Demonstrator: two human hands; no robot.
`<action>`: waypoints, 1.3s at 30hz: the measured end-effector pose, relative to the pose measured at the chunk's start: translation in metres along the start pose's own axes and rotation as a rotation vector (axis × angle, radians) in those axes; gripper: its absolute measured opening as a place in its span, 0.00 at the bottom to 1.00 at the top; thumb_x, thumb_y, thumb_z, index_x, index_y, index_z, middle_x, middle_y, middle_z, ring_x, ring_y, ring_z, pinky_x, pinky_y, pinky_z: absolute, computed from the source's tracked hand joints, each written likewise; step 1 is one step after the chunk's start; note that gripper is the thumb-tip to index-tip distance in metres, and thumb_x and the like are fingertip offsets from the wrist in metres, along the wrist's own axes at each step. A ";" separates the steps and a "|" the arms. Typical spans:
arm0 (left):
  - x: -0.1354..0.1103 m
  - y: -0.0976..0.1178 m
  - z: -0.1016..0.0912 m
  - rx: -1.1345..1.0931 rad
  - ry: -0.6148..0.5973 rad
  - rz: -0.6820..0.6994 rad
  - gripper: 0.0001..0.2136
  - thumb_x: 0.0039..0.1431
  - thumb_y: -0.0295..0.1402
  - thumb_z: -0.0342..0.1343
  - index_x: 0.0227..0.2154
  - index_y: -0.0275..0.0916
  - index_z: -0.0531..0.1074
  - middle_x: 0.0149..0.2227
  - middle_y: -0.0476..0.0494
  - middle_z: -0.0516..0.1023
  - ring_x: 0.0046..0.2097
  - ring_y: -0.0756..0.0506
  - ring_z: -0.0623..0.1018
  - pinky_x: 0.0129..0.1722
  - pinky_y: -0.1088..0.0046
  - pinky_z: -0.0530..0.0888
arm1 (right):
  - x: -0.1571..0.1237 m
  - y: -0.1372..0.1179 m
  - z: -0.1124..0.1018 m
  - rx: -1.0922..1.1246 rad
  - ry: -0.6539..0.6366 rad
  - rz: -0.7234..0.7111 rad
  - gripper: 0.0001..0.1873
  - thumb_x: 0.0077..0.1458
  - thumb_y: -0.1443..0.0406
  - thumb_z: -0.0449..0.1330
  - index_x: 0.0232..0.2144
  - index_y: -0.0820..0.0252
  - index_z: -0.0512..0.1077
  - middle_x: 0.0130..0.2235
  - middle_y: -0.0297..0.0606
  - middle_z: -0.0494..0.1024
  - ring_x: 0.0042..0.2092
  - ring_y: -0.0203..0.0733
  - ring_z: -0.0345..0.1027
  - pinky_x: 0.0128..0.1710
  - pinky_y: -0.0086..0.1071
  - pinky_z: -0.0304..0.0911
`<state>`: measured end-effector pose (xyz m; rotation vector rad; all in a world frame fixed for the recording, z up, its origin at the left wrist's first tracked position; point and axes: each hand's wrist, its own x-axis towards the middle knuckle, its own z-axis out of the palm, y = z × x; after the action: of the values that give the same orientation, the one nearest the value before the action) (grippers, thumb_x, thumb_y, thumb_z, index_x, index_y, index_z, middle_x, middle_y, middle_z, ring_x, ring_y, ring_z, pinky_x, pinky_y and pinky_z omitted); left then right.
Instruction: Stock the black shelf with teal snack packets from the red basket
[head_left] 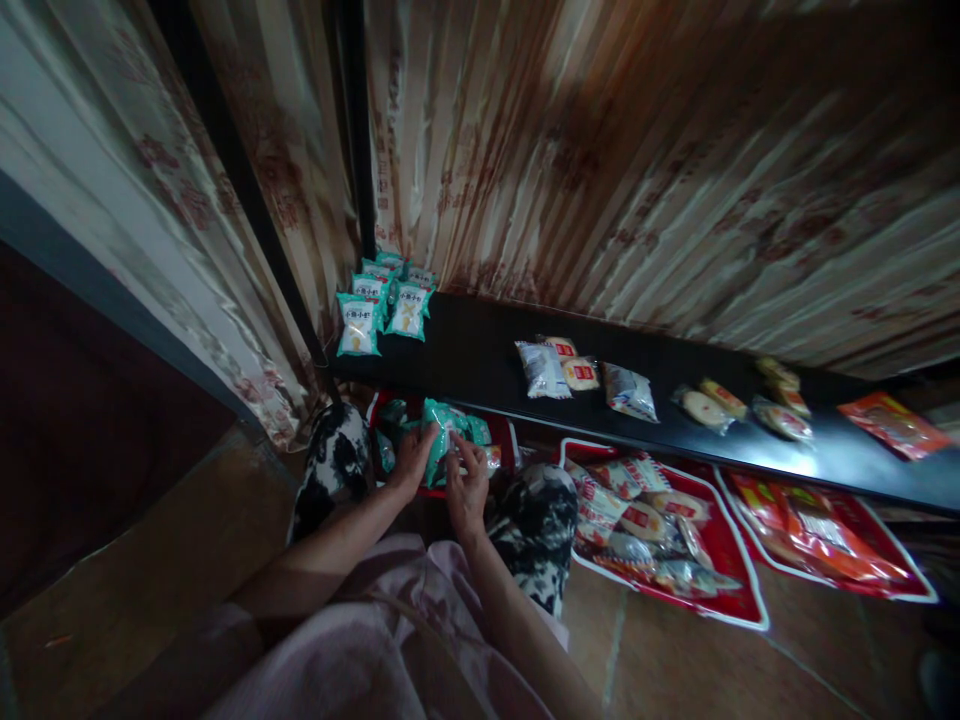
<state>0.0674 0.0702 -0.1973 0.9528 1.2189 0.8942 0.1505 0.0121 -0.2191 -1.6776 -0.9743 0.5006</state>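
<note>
Just under the black shelf (480, 352), a green bag (444, 440) sits over a red tray (511, 440). The left hand (411, 458) curls around the bag's side. The right hand (466, 488) touches it with bent fingers; I cannot tell if it pinches. With a loose hold, the bag could slip onto the floor (660, 650).

A long black worktop (480, 350) carries teal packets (375, 305) at its left end, pale packets (544, 370) mid-way, small cakes (705, 408) further right and an orange packet (892, 425) at the far right. Below, on the tiled floor (675, 660), lie a left tray (512, 440), a middle tray (739, 590) and a right tray (924, 592), all red.
</note>
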 end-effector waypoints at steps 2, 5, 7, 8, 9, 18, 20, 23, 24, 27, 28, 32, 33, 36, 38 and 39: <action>-0.001 0.002 0.000 -0.002 -0.014 -0.011 0.20 0.50 0.51 0.52 0.31 0.36 0.74 0.30 0.44 0.78 0.35 0.46 0.76 0.34 0.74 0.71 | -0.002 0.000 0.001 -0.018 0.003 -0.019 0.18 0.55 0.58 0.53 0.43 0.55 0.76 0.40 0.42 0.68 0.40 0.42 0.64 0.38 0.36 0.64; -0.003 0.005 -0.002 -0.036 -0.033 -0.012 0.20 0.50 0.49 0.54 0.32 0.36 0.75 0.32 0.42 0.79 0.36 0.45 0.76 0.36 0.72 0.71 | -0.005 -0.001 0.002 -0.051 0.012 -0.050 0.17 0.55 0.59 0.53 0.44 0.54 0.76 0.40 0.41 0.67 0.41 0.42 0.64 0.40 0.37 0.64; -0.004 0.006 -0.002 -0.059 -0.033 -0.017 0.19 0.50 0.49 0.55 0.32 0.36 0.75 0.33 0.42 0.79 0.36 0.45 0.77 0.37 0.72 0.72 | -0.007 -0.003 0.002 -0.071 0.015 -0.086 0.17 0.56 0.60 0.53 0.44 0.53 0.76 0.40 0.41 0.68 0.42 0.43 0.64 0.42 0.38 0.63; -0.004 0.007 -0.003 -0.064 -0.027 -0.027 0.19 0.50 0.48 0.55 0.32 0.36 0.75 0.33 0.42 0.79 0.37 0.44 0.77 0.37 0.72 0.72 | -0.007 -0.003 0.002 -0.081 0.015 -0.107 0.17 0.56 0.60 0.53 0.44 0.53 0.76 0.41 0.41 0.68 0.43 0.43 0.63 0.43 0.39 0.63; -0.004 0.008 -0.003 -0.065 -0.017 -0.040 0.19 0.49 0.48 0.56 0.33 0.36 0.75 0.34 0.42 0.79 0.37 0.44 0.77 0.38 0.71 0.72 | -0.007 -0.004 0.002 -0.091 0.014 -0.128 0.16 0.56 0.61 0.52 0.44 0.53 0.76 0.41 0.41 0.68 0.43 0.43 0.63 0.44 0.39 0.62; -0.004 0.008 -0.005 -0.127 0.040 -0.086 0.18 0.46 0.45 0.59 0.35 0.36 0.73 0.36 0.42 0.79 0.40 0.44 0.77 0.40 0.71 0.72 | -0.011 -0.007 0.004 -0.124 -0.003 -0.220 0.16 0.57 0.63 0.53 0.45 0.53 0.75 0.40 0.41 0.69 0.44 0.43 0.63 0.46 0.40 0.62; -0.002 0.005 -0.004 -0.173 0.038 -0.095 0.18 0.46 0.47 0.59 0.33 0.36 0.74 0.35 0.43 0.79 0.38 0.45 0.77 0.38 0.72 0.72 | -0.012 -0.007 0.004 -0.111 -0.001 -0.214 0.15 0.57 0.63 0.53 0.44 0.54 0.75 0.40 0.41 0.69 0.44 0.43 0.64 0.46 0.40 0.62; 0.002 0.001 -0.003 -0.242 0.032 -0.114 0.20 0.44 0.49 0.59 0.32 0.36 0.74 0.31 0.46 0.78 0.33 0.47 0.76 0.33 0.73 0.71 | -0.012 -0.006 0.003 -0.118 0.009 -0.216 0.14 0.57 0.64 0.52 0.42 0.55 0.75 0.41 0.41 0.69 0.46 0.43 0.64 0.47 0.40 0.62; 0.003 -0.001 -0.003 -0.259 0.032 -0.121 0.21 0.43 0.50 0.60 0.31 0.36 0.74 0.29 0.47 0.78 0.31 0.48 0.76 0.31 0.74 0.70 | -0.012 -0.006 0.003 -0.126 0.014 -0.217 0.14 0.57 0.64 0.52 0.42 0.55 0.75 0.42 0.41 0.70 0.46 0.43 0.64 0.47 0.40 0.62; 0.008 -0.007 -0.003 -0.301 0.040 -0.139 0.21 0.42 0.52 0.60 0.27 0.36 0.74 0.26 0.48 0.76 0.28 0.49 0.74 0.29 0.75 0.69 | -0.011 -0.004 0.002 -0.146 0.033 -0.228 0.13 0.57 0.63 0.52 0.41 0.56 0.75 0.42 0.41 0.70 0.47 0.43 0.64 0.48 0.40 0.62; 0.009 -0.009 -0.004 -0.316 0.044 -0.145 0.21 0.41 0.52 0.61 0.27 0.36 0.74 0.26 0.48 0.76 0.28 0.50 0.73 0.30 0.75 0.69 | -0.011 -0.004 0.002 -0.149 0.036 -0.233 0.13 0.58 0.63 0.52 0.41 0.56 0.75 0.42 0.41 0.70 0.47 0.43 0.64 0.48 0.41 0.63; 0.015 -0.017 -0.005 -0.382 0.067 -0.183 0.21 0.40 0.51 0.61 0.28 0.35 0.74 0.27 0.48 0.76 0.29 0.50 0.73 0.32 0.74 0.69 | -0.012 -0.001 0.001 -0.145 0.040 -0.254 0.13 0.58 0.63 0.52 0.41 0.57 0.74 0.43 0.41 0.70 0.47 0.42 0.65 0.48 0.41 0.63; 0.016 -0.017 -0.005 -0.400 0.074 -0.193 0.22 0.40 0.51 0.62 0.29 0.35 0.75 0.28 0.47 0.77 0.29 0.49 0.73 0.33 0.74 0.69 | -0.012 -0.001 0.001 -0.142 0.043 -0.256 0.13 0.58 0.63 0.52 0.41 0.57 0.74 0.43 0.41 0.70 0.47 0.42 0.65 0.48 0.41 0.63; 0.018 -0.017 -0.005 -0.460 0.091 -0.214 0.22 0.40 0.50 0.62 0.32 0.35 0.75 0.31 0.46 0.78 0.32 0.48 0.75 0.37 0.72 0.70 | -0.012 0.000 0.000 -0.143 0.040 -0.248 0.13 0.58 0.63 0.53 0.41 0.57 0.74 0.42 0.41 0.70 0.47 0.42 0.65 0.49 0.41 0.63; 0.019 -0.016 -0.005 -0.485 0.099 -0.230 0.24 0.40 0.50 0.62 0.34 0.35 0.75 0.33 0.45 0.79 0.33 0.47 0.76 0.39 0.71 0.70 | -0.012 -0.001 -0.001 -0.146 0.034 -0.243 0.13 0.58 0.62 0.52 0.41 0.57 0.74 0.42 0.41 0.70 0.46 0.42 0.65 0.49 0.41 0.62; 0.019 -0.015 -0.005 -0.491 0.101 -0.240 0.24 0.40 0.50 0.62 0.34 0.35 0.76 0.33 0.44 0.79 0.33 0.47 0.76 0.39 0.70 0.70 | -0.012 -0.001 -0.002 -0.148 0.030 -0.241 0.13 0.58 0.63 0.52 0.41 0.57 0.74 0.42 0.41 0.70 0.46 0.42 0.65 0.49 0.41 0.62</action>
<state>0.0656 0.0829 -0.2185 0.3648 1.0974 0.9943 0.1446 0.0018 -0.2190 -1.6641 -1.1964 0.2478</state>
